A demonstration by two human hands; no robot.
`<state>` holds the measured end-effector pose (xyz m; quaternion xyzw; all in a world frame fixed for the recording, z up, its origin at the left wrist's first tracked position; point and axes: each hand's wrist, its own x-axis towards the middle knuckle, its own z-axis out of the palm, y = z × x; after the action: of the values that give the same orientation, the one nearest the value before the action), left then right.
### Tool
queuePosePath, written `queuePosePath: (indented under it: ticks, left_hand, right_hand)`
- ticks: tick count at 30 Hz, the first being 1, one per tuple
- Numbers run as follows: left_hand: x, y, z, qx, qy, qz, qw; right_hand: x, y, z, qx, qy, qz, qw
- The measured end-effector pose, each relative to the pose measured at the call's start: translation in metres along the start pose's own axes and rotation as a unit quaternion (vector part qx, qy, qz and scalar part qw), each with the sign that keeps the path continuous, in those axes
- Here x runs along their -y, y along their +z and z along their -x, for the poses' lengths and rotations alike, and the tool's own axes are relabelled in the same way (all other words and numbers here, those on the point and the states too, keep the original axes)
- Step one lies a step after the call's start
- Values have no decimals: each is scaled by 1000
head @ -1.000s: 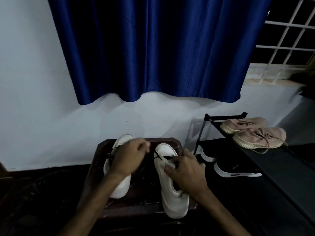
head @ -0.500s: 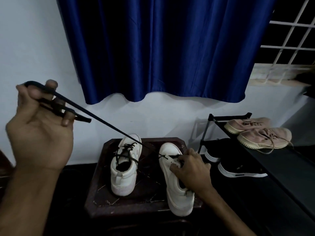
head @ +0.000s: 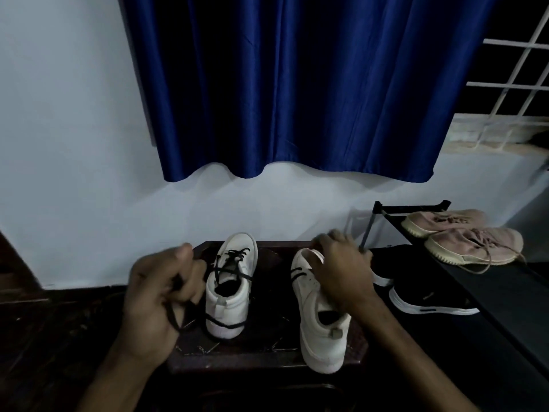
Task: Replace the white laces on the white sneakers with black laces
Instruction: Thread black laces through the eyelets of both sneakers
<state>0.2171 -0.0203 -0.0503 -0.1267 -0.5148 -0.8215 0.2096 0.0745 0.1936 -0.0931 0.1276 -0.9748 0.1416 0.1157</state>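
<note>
Two white sneakers stand on a dark wooden stool (head: 267, 352), toes toward the wall. The left sneaker (head: 230, 289) is threaded with a black lace (head: 228, 324) whose loose end loops round its heel. My left hand (head: 157, 295) is closed on a black lace beside that shoe's left side. The right sneaker (head: 322, 325) shows two black lace bars near its toe. My right hand (head: 341, 269) lies over its front part, fingers curled at the toe and hiding the eyelets there. No white lace is visible.
A black shoe rack (head: 490, 292) stands right of the stool, with a beige pair (head: 472, 245) on top and a black sneaker (head: 427, 295) lower down. A blue curtain (head: 297, 84) hangs on the pale wall behind. The floor around is dark.
My left hand came down from high at the left, where it held the lace taut, to beside the left sneaker. My right hand slid forward toward the right sneaker's toe.
</note>
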Motion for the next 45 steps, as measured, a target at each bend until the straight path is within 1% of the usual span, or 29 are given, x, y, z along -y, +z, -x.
queuePosePath:
  ticks: [1,2,4,5,7,9,11,13,15,17,18,20,21,23,25,27,28,29,30,31,32,33,34,35,37,38,40,42,45]
  left_hand:
    - [5,1,3,-14,-9,-20,1000]
    - [12,-2,3,-24,-9,-48,999]
    - [21,-6,1,-44,6,-78,996]
    - [24,-8,-3,-55,12,-91,994]
    - [29,-11,-8,-58,24,-120,991]
    - [34,-9,-10,-66,34,-164,984]
    - [38,-8,-11,-46,40,-198,978]
    - [46,-6,-10,-22,40,-240,970]
    - [58,-5,-11,32,30,-297,954]
    - [74,-1,-17,98,24,-399,911]
    - [83,2,-22,128,30,-470,873]
    - [96,10,-35,181,47,-620,762]
    - [103,14,-41,203,49,-675,708]
    - [116,18,-55,240,50,-740,627]
    - [123,21,-68,255,28,-774,579]
    - [126,19,-81,245,27,-797,552]
    - [126,17,-89,226,30,-793,565]
    - [124,14,-96,191,23,-761,620]
    - [118,13,-103,144,-1,-688,712]
    - [110,16,-110,95,-51,-567,816]
    - [99,22,-117,61,-123,-413,900]
    - [91,27,-127,42,-190,-260,946]
    - [83,29,-139,24,-232,-129,964]
    - [75,32,-151,-1,-248,-27,968]
    - [56,32,-172,-59,-248,103,961]
    - [48,32,-182,-86,-243,142,956]
    - [35,30,-198,-131,-231,167,950]
    - [24,27,-212,-162,-219,147,951]
    - [15,19,-228,-178,-203,111,957]
  right_hand:
    - [11,-2,-8,-2,-39,-32,999]
    - [22,-1,-16,25,-74,-79,994]
    - [48,4,-23,153,-123,-143,970]
    - [58,11,-23,209,-145,-130,959]
    - [67,26,-24,259,-165,-96,947]
    - [62,34,-29,266,-157,-117,944]
    - [56,23,-35,298,-127,-197,925]
    - [51,-2,-44,315,-63,-362,875]
    - [47,-31,-58,295,-3,-490,820]
    - [45,-59,-74,277,33,-542,793]
    - [45,-72,-82,270,45,-562,780]
    - [48,-95,-93,252,57,-596,761]
    - [50,-104,-98,239,56,-603,759]
    - [56,-121,-104,217,44,-610,761]
    - [62,-133,-107,196,29,-613,765]
    - [67,-137,-108,161,15,-617,770]
    - [66,-137,-108,142,12,-622,770]
    - [64,-136,-106,128,8,-624,771]
    - [61,-134,-105,121,4,-621,775]
    - [58,-132,-102,126,1,-613,780]
    - [55,-129,-97,140,-1,-601,787]
    - [53,-124,-92,159,-2,-589,793]
    - [51,-117,-86,177,-4,-577,797]
    - [49,-110,-79,194,-8,-565,802]
    - [44,-94,-67,224,-14,-545,808]
    - [41,-86,-62,236,-13,-541,807]
    - [35,-71,-53,248,-9,-540,804]
    - [31,-56,-46,261,-8,-540,800]
    - [24,-36,-35,286,-17,-518,806]
